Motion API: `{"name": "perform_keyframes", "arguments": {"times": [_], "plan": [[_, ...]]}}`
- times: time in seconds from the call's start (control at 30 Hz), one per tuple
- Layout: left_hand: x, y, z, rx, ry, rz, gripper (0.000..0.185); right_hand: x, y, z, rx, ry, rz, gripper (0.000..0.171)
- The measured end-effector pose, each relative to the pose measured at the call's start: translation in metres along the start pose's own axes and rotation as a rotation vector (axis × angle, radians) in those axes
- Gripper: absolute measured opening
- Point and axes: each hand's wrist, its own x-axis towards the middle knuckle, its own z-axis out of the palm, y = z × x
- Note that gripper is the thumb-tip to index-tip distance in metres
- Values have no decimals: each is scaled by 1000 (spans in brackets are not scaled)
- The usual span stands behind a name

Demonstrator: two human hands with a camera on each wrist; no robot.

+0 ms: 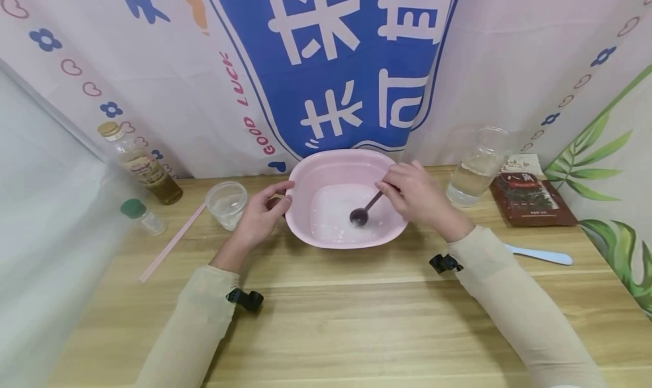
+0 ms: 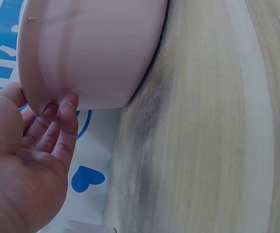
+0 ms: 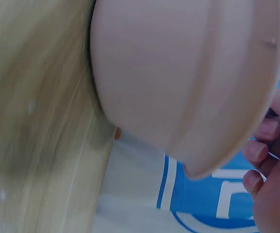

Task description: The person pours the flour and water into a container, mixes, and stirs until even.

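Pink, the basin [image 1: 304,207] sits at the centre of the head frame, on a wooden table [image 1: 331,320], as I watch remotely. A dark spoon [image 1: 359,216] slants into it over pale contents; whether its bowl touches bottom, I cannot tell. The person's right hand [image 1: 415,194] pinches the spoon's handle above the basin's right rim, an angle that I judge lets the bowl reach inside. The left hand [image 1: 262,212] pinches the opposite rim between thumb and fingers, probably for steadiness. Just left, a clear tub [image 1: 219,214] stands within easy reach; towards the upper right, a glass [image 1: 471,179] of clear liquid stands beside a brown packet [image 1: 530,201].
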Motion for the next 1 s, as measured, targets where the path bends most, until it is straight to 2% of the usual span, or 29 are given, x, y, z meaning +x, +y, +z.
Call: {"name": "perform_keyframes", "arguments": {"times": [0.1,0.2,0.43,0.57,0.7,0.8,1.0], "plan": [[0,0,0,3,0,0,42,3,-6,4,40,-18,-6,18],[0,-1,-1,4,-2,-1,42,5,-10,8,23,-40,-22,19],[1,-2,0,1,-7,-9,42,7,-4,11,-87,80,7,20],[1,-2,0,10,-4,-13,42,7,0,12,-108,76,51,19],[1,-1,0,8,-4,-11,42,6,-4,13,-51,27,59,18],[1,-1,0,0,-4,-8,42,6,-11,14,16,6,15,18],[1,-2,0,-9,-3,-7,42,8,-20,17,142,32,-80,13]]}}
